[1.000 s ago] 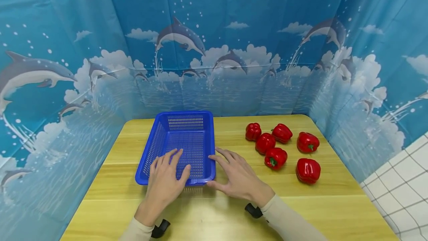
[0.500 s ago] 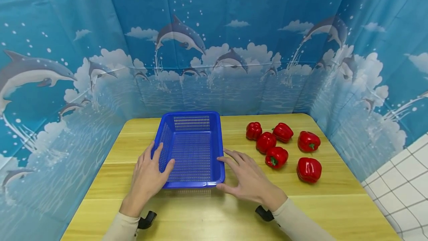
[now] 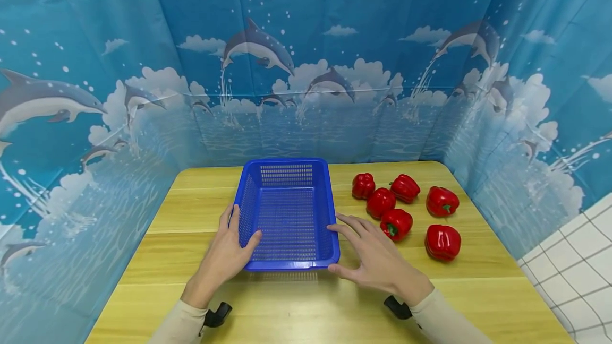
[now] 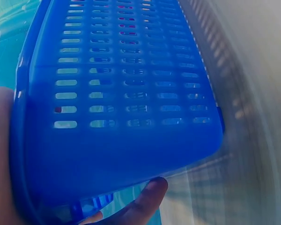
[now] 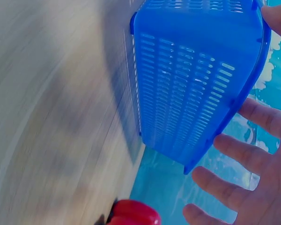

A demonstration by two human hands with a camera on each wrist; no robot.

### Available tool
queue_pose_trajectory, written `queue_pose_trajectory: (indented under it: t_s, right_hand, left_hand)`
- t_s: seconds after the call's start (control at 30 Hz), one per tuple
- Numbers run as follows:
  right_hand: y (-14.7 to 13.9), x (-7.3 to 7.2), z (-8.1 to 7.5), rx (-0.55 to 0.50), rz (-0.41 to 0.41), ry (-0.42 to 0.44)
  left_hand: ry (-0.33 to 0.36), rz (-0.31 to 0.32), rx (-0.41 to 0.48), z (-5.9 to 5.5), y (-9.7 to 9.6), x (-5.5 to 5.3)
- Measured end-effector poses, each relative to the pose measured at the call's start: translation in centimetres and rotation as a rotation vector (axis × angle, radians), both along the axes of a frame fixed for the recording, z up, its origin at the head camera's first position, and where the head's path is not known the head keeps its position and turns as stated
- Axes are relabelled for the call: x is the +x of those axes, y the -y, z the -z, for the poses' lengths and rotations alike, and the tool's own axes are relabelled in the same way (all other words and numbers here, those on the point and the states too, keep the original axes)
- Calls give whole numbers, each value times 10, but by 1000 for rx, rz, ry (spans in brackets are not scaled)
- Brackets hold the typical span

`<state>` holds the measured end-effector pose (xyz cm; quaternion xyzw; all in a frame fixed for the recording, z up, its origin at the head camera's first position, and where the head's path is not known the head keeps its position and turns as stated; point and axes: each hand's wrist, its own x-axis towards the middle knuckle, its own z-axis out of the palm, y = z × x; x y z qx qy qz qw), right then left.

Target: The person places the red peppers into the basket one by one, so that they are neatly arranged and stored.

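A blue perforated plastic basket point(image 3: 288, 216) stands on the table with nothing in it. My left hand point(image 3: 223, 256) is at its near left corner, with relaxed fingers along the left side and the thumb over the rim. In the left wrist view, a fingertip point(image 4: 155, 187) shows beside the basket wall point(image 4: 131, 154). My right hand point(image 3: 377, 259) is at the near right corner, its fingers spread and lightly touching the rim. The right wrist view shows those extended fingers point(image 5: 234, 152) along the basket's edge.
Several red bell peppers point(image 3: 381, 203) lie on the table to the right of the basket, one point(image 3: 442, 242) nearest the right edge. The wooden table point(image 3: 306, 312) meets a blue dolphin-print curtain point(image 3: 306, 121) at the back and sides. White tiles point(image 3: 583, 259) show at far right.
The basket has slid to the right across the table. My left hand has gone from over the basket to its left side; my right hand has shifted right with the rim.
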<state>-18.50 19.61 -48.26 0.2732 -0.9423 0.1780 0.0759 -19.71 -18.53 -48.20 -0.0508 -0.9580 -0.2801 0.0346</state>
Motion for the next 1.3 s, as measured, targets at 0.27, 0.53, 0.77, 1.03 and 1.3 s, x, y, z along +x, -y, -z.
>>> queue_pose_trajectory:
  t_s: [0.27,0.53,0.77,1.03,1.3]
  right_hand:
    - [-19,0,-1,6,14,-20]
    - [-29,-5,2,2,6,-18]
    - [-35,-6,1,-5,-10,-20]
    - [-38,-9,1,0,-23,-50]
    - [-43,-10,-2,14,-18,-32]
  left_hand:
    - [3,45,45,5,-14,-4]
    - [11,70,62,8,-18,-5]
    - [40,111,85,7,-14,-6]
    - [49,140,82,7,-12,-6]
    - [61,159,82,7,-12,-5]
